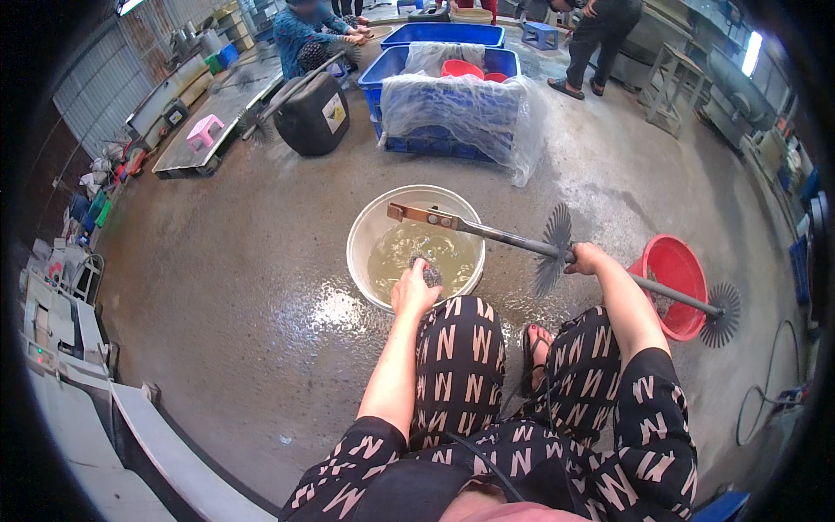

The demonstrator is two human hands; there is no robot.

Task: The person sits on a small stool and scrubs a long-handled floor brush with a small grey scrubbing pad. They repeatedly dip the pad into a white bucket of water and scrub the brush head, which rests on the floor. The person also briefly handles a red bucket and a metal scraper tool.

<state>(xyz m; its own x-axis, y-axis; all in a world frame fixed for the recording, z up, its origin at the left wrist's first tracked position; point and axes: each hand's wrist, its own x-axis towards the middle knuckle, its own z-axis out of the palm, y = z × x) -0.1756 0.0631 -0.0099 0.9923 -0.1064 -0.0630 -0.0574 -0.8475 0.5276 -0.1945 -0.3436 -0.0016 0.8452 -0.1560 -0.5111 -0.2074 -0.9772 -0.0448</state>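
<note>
My right hand (586, 258) is wrapped round a long dark metal rod (513, 241) that slants across in front of me. Two round spoked discs, like fans of dark blades, sit on the rod: one disc (554, 248) beside my hand, another disc (720, 315) at the right end. A copper-coloured flat bar (424, 216) is bolted to its left end, above a white bucket (357, 252) of cloudy yellowish water. My left hand (416, 289) is closed on a grey metal scouring pad (430, 274) at the near side of the bucket, below the bar.
A red bucket (698, 291) stands under the rod's right part. Farther off are blue crates (444, 143) draped in clear plastic, a black jerrycan (310, 117) with another rod on it, and a pink stool (205, 130). Co-workers are at the back. The floor (235, 287) is wet.
</note>
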